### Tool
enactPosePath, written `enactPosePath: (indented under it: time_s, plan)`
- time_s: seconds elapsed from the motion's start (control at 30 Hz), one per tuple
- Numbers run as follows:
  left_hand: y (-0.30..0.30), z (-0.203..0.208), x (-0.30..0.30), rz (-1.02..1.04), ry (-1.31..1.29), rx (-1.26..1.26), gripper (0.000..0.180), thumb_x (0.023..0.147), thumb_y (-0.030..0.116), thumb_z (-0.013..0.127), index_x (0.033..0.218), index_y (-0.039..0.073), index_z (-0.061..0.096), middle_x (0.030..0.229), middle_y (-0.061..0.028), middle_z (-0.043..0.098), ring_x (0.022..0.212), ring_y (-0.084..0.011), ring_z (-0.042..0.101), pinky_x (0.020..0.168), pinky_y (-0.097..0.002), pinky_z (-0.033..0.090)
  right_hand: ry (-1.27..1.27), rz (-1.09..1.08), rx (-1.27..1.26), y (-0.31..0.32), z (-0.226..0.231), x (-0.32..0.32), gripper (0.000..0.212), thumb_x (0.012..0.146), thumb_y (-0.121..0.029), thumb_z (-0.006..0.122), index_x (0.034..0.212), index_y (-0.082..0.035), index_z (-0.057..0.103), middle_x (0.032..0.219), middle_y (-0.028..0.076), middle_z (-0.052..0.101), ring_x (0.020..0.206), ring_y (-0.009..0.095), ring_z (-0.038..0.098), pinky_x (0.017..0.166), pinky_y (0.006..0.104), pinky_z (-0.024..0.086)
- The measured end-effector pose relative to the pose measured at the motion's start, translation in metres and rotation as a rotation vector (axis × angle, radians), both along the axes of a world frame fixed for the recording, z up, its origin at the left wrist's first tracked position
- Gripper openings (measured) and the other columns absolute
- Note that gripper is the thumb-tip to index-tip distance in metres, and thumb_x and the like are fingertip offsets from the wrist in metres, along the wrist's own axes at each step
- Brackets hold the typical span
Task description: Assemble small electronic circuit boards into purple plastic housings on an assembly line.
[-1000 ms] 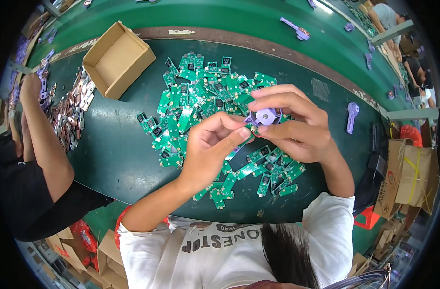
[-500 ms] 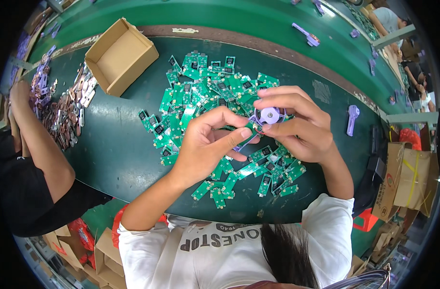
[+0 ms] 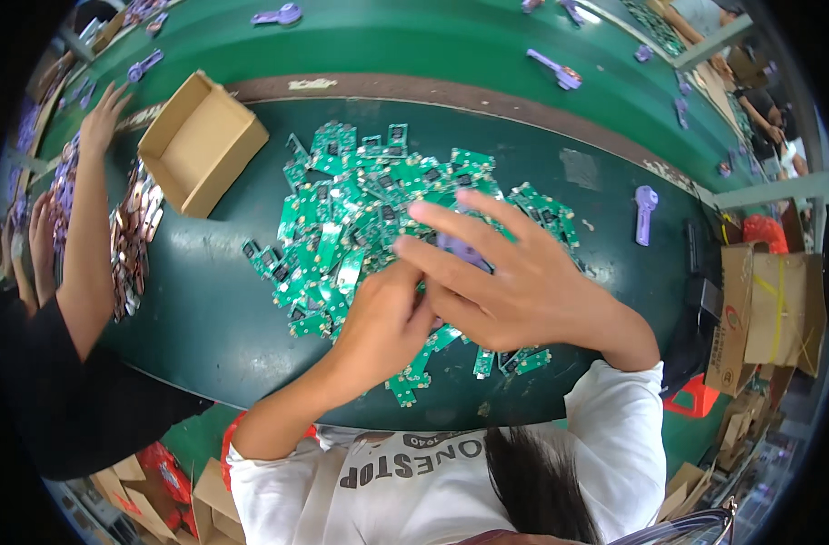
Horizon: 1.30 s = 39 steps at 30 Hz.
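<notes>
Above a heap of green circuit boards (image 3: 342, 213), my two hands meet. Closed around a purple handheld-fan body (image 3: 460, 247) is my left hand (image 3: 373, 318); its fingertips are hidden behind the other hand. My right hand (image 3: 519, 277) reaches across the top of the fan body with its fingers stretched out and spread. Only a small purple patch shows between those fingers, and the right thumb is mostly covered. Whether the right fingers press on the fan body cannot be seen.
An open cardboard box (image 3: 205, 150) stands at the far left, beside a pile of metallic strips (image 3: 134, 236). A co-worker's arm (image 3: 87, 236) reaches forward there. One purple fan (image 3: 646, 215) lies at the right. Beyond the table ledge, a green belt (image 3: 387, 54) carries purple fan parts.
My right hand has swung left over my left hand and the purple fan body, covering most of it. The co-worker's arm has stretched toward the belt. The whole view has shifted slightly.
</notes>
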State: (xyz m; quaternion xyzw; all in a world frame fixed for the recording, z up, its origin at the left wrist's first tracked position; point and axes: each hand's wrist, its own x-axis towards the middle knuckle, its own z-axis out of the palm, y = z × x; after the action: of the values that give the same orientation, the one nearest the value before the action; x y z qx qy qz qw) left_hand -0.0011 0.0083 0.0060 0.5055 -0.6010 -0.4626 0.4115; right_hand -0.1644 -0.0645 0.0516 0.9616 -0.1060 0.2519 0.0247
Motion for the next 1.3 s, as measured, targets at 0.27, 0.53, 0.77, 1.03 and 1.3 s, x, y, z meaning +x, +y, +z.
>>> enactPosePath:
  time_s: [0.27, 0.53, 0.77, 1.03, 1.3]
  plan:
    - [-0.008, -0.002, -0.004, 0.133, 0.557, 0.245, 0.055, 0.088, -0.006, 0.054, 0.132, 0.007, 0.024, 0.125, -0.0118, 0.041, 0.098, -0.0269, 0.064, 0.079, -0.0349, 0.06, -0.193, -0.084, 1.375, -0.02, -0.028, 0.002, 0.06, 0.082, 0.0, 0.066, 0.137, -0.007, 0.042, 0.091, 0.004, 0.063, 0.075, 0.007, 0.059, 0.064, 0.0279, 0.053]
    - [-0.006, 0.002, -0.005, -0.17, 0.065, 0.081, 0.036, 0.088, 0.004, 0.06, 0.124, 0.006, 0.055, 0.09, -0.0082, 0.064, 0.071, -0.0124, 0.064, 0.053, -0.0247, 0.05, -0.278, -0.689, 1.146, -0.253, -0.062, -0.007, 0.051, 0.081, -0.013, 0.071, 0.123, 0.0, 0.044, 0.096, 0.02, 0.062, 0.082, 0.024, 0.065, 0.071, 0.035, 0.054]
    - [-0.001, 0.009, 0.017, -0.14, -0.99, -0.482, 0.04, 0.072, 0.01, 0.07, 0.111, 0.011, 0.066, 0.114, -0.0069, 0.053, 0.1, -0.0262, 0.052, 0.08, -0.0355, 0.043, 0.043, -1.182, -0.359, -0.235, -0.077, -0.056, 0.042, 0.085, -0.015, 0.055, 0.126, -0.009, 0.049, 0.132, 0.036, 0.035, 0.101, 0.052, 0.052, 0.085, 0.0523, 0.047]
    - [-0.014, 0.002, 0.01, 0.036, -0.654, -0.57, 0.016, 0.07, 0.005, 0.066, 0.085, 0.006, 0.067, 0.1, -0.0064, 0.057, 0.088, -0.0229, 0.052, 0.07, -0.033, 0.043, -0.229, -0.971, 0.227, -0.227, -0.076, -0.121, 0.028, 0.094, -0.023, 0.049, 0.12, -0.013, 0.053, 0.079, 0.011, 0.06, 0.07, 0.023, 0.06, 0.061, 0.0375, 0.048]
    - [-0.02, -0.002, 0.022, 0.423, -0.246, -0.442, 0.025, 0.078, -0.01, 0.059, 0.099, 0.001, 0.065, 0.08, -0.0101, 0.055, 0.064, -0.0183, 0.056, 0.055, -0.0284, 0.045, -0.256, -0.162, 1.849, -0.059, -0.007, -0.019, 0.028, 0.091, -0.033, 0.062, 0.1, -0.008, 0.054, 0.071, 0.001, 0.056, 0.044, 0.002, 0.039, 0.038, 0.0173, 0.027]
